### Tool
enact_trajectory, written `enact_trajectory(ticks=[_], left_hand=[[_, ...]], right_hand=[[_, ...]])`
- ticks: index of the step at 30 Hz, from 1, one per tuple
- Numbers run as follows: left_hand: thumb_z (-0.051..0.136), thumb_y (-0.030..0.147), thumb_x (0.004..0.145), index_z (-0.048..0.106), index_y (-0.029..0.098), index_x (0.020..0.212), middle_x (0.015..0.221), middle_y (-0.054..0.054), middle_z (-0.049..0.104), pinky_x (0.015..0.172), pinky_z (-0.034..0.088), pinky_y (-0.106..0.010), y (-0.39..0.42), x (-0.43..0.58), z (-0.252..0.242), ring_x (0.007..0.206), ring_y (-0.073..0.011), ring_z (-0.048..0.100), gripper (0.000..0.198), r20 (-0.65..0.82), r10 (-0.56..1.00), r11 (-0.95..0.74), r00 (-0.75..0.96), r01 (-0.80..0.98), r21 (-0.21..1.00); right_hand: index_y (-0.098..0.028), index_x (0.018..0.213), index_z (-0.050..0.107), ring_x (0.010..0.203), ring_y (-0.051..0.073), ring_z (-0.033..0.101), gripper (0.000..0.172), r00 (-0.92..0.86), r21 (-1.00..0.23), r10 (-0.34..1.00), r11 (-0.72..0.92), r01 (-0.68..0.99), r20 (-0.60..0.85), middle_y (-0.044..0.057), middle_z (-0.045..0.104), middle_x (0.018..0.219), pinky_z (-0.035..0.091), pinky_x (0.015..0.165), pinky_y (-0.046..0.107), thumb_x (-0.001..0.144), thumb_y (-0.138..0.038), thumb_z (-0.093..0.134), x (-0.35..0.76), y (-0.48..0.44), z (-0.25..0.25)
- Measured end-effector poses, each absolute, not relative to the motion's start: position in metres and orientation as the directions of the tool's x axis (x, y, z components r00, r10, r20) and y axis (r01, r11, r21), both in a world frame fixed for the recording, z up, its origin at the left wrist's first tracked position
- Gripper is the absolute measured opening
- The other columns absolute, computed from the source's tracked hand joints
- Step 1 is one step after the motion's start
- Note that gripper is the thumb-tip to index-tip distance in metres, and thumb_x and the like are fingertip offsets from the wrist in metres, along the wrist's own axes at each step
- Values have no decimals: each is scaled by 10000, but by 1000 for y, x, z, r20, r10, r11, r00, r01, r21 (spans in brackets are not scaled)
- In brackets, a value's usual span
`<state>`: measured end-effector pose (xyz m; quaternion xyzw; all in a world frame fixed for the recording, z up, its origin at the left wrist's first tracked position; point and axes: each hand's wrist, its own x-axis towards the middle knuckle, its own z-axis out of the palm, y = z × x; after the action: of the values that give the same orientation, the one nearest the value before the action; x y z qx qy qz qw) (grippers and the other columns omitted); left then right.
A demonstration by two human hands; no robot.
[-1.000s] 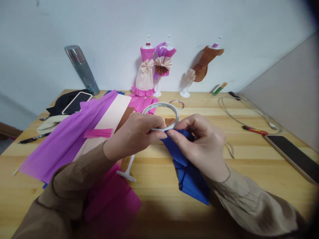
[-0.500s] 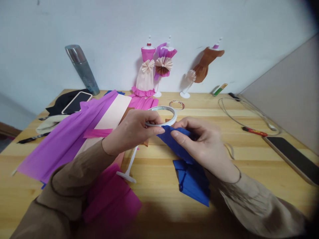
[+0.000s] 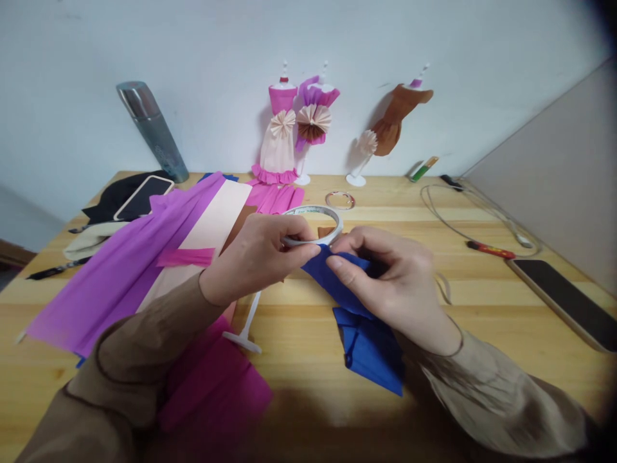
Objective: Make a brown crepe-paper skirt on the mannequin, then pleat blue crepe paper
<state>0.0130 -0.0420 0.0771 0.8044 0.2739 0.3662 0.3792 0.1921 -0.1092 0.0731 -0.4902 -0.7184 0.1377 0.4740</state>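
My left hand (image 3: 263,254) is closed, its thumb and fingers pinching a white roll of tape (image 3: 337,225) and the near edge of a blue crepe paper strip (image 3: 330,276). Opposite it, my right hand (image 3: 385,270) pinches the same blue strip between thumb and fingertips, close beside the tape. Below on the wooden table lies a folded blue crepe paper piece (image 3: 373,357). A white stand base (image 3: 243,339) shows under my left wrist; what it carries is hidden. Magenta crepe paper (image 3: 216,379) spreads beneath my left forearm.
Purple crepe paper (image 3: 120,270) covers the left side. Small dress forms in paper dresses (image 3: 279,135) stand by the wall, with a brown one (image 3: 395,119) further right. A bottle (image 3: 154,132) leans at back left. A phone (image 3: 563,299), red cutter (image 3: 490,249) and cable (image 3: 434,218) lie right.
My right hand's thumb and fingertips have shifted slightly along the blue strip. The whole view has moved a little; both hands keep their hold near the tape.
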Motion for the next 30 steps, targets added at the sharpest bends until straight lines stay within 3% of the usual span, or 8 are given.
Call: enact_trajectory(ticks=[8,21,30], left_hand=[[617,121,764,657,128,684,601,15,611,485,359,-179,-44,14,79,544,-65,512,89,451,690,-652,566,217,726],[620,121,768,656,134,709,620,19,629,505,365,-198,-42,14,73,548,-70,530,71,471,691,-660,549,212,721],[622,132,771,658,141,707,606,31,613,505,351,-199,-42,12,77,526,-58,481,74,455,679,-673,576,241,699]], right_hand=[[-215,721,628,586,133,588,120,-102,-650,827,505,567,553,-11,661,663,471,573,268,804,-129,628,190,-110,75],[-233,753,629,624,155,616,128,-121,-620,819,512,595,561,2,680,706,492,604,303,820,-124,618,188,-111,73],[-251,716,610,545,148,560,129,-50,-637,832,460,618,553,-9,649,643,474,544,308,806,-172,658,188,-110,70]])
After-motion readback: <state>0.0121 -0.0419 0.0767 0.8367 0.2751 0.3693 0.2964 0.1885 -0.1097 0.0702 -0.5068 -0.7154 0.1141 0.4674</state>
